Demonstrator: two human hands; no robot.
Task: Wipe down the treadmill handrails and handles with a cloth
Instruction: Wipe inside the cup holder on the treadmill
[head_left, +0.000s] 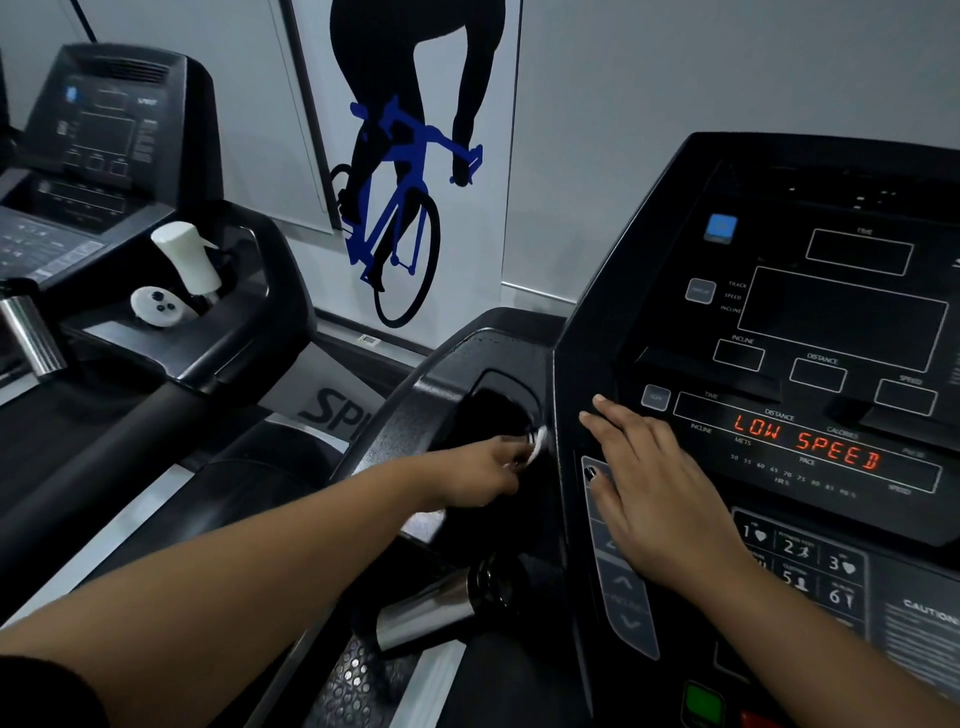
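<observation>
Left hand (501, 460) — reaching into the dark cup recess (498, 405) beside the console (779, 332); fingers closed on a small white cloth (537, 441), only a scrap of which shows past the fingertips. Right hand (654, 488) — laid flat on the console's left edge, fingers open and spread, holding nothing, seemingly bracing. Display (805, 441) just right of those fingers reads LOW SPEED. Chrome grip (431, 608) — below and nearer than the left fingers, at the rail's end; appears untouched at this point. Second treadmill (130, 208) well to the left of both hands, carrying a white bottle (187, 257) and a white controller (156, 306) in its tray. Step in hand, by judgement: wiping the recess and the moulding around it, ahead of the rails proper. To do it well — open the cloth out so more of it meets the surface, press along the curved rim in one direction, then draw back and wrap it fully around the chrome grip. Keep the right palm off the keys beneath it, since the console is powered.
</observation>
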